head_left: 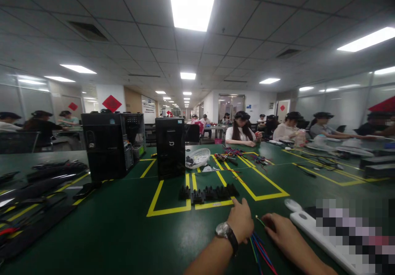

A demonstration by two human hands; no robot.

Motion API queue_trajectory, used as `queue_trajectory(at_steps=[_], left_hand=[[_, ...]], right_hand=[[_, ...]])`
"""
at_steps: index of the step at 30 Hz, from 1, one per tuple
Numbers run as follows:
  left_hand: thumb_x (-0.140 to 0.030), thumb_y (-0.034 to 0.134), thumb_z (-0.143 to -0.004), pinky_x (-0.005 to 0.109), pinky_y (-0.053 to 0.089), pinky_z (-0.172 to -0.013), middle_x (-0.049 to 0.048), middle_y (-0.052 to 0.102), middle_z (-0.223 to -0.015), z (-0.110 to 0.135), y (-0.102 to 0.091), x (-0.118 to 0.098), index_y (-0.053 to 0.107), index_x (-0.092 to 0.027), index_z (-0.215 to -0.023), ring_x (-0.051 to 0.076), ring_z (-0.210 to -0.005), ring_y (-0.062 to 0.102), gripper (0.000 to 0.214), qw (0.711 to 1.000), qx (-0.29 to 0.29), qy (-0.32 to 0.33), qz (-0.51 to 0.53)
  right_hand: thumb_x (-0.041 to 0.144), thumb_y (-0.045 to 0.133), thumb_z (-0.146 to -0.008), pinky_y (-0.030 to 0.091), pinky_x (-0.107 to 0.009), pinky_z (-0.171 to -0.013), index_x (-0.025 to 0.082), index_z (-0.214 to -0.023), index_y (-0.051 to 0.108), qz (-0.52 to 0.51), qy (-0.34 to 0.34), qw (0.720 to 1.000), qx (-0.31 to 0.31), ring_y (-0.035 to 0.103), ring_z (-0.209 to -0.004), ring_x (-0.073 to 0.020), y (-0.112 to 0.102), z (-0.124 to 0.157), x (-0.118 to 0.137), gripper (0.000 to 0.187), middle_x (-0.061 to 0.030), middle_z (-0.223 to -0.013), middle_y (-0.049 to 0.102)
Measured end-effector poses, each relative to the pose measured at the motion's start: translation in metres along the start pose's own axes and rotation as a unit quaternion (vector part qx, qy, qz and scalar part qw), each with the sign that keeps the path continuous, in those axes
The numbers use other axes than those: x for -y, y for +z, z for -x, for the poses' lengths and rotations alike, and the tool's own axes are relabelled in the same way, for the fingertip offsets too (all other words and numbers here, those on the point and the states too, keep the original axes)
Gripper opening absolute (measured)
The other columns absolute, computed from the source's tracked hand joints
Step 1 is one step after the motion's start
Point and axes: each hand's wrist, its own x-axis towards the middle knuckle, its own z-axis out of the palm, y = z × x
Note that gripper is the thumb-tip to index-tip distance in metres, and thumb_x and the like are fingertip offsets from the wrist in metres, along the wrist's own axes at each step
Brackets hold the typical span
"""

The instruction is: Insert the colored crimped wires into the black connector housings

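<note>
My left hand [240,221], with a wristwatch [226,234] on its wrist, reaches forward over the green table. Its index finger is stretched toward a row of small black plastic blocks [210,192]; whether it touches them I cannot tell. The other fingers are partly hidden. Just to its right, my right hand [282,232] pinches a thin green wire [261,220] whose light-coloured tip points up and left. Below and between the hands runs a bundle of red, blue and green wires [261,252], its upper end partly covered by my left hand.
Two black computer cases [170,147] stand at the centre left, one with its side open. Behind the blocks are a white basket [198,158] and piles of coloured wires [230,153]. Yellow tape [168,213] marks the table. A white long object [317,236] lies right. Several people sit beyond.
</note>
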Motion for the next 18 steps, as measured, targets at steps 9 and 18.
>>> queue_trajectory(at_steps=[9, 18], left_hand=[[-0.033, 0.04, -0.087, 0.046, 0.023, -0.106, 0.0155, 0.046, -0.131, 0.03, -0.137, 0.088, 0.045, -0.017, -0.129, 0.031, -0.127, 0.035, 0.045, 0.965, -0.21, 0.017, -0.156], [-0.037, 0.068, -0.067, 0.034, 0.041, -0.088, 0.0105, 0.063, -0.11, 0.046, -0.191, 0.182, 0.063, -0.017, -0.107, 0.026, -0.102, 0.057, 0.044, 0.978, -0.094, -0.015, -0.184]], right_hand=[[0.023, 0.045, -0.08, 0.044, -0.033, -0.071, 0.019, -0.089, 0.067, -0.046, 0.011, 0.998, -0.031, 0.064, -0.079, -0.0228, -0.005, 0.007, 0.009, 0.024, -0.0076, -0.084, 0.069], [0.032, 0.044, -0.08, 0.044, -0.032, -0.066, 0.017, -0.087, 0.063, -0.2, 0.023, 0.975, -0.095, 0.062, -0.071, -0.0217, -0.03, -0.004, 0.075, 0.025, -0.0073, -0.078, 0.067]])
